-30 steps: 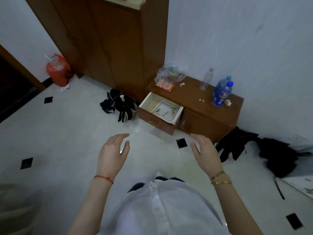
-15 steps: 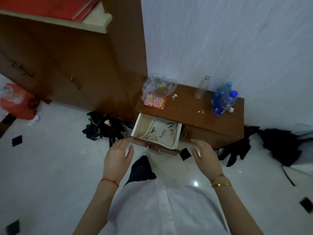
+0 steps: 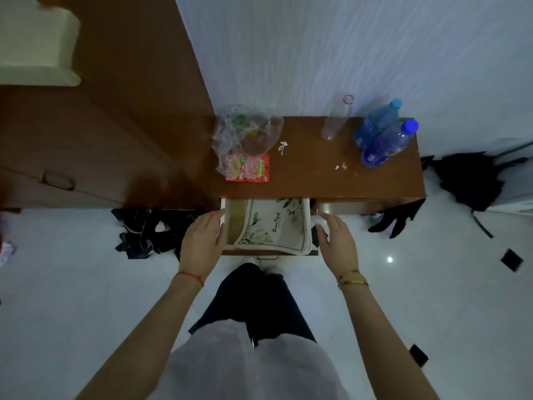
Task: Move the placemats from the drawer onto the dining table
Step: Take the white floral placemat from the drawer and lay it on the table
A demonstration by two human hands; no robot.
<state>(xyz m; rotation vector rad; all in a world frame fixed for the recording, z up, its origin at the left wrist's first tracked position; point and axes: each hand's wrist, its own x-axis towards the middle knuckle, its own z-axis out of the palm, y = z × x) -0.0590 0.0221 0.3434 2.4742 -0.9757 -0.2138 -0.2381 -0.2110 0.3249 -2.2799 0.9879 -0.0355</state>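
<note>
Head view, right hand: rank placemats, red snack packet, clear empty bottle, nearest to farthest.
From the right hand, at the drawer's right edge:
1. Placemats, stacked in the open drawer just left of the hand.
2. Red snack packet, on the cabinet top, up and to the left.
3. Clear empty bottle, at the back of the cabinet top near the wall.

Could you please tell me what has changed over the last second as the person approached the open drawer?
The person has stepped up to the cabinet. Both open hands came forward: the left hand now sits at the left side of the drawer, the right hand at its right. Neither has gripped anything yet. The placemats lie in the drawer as before, and the bottles are unmoved.
</note>
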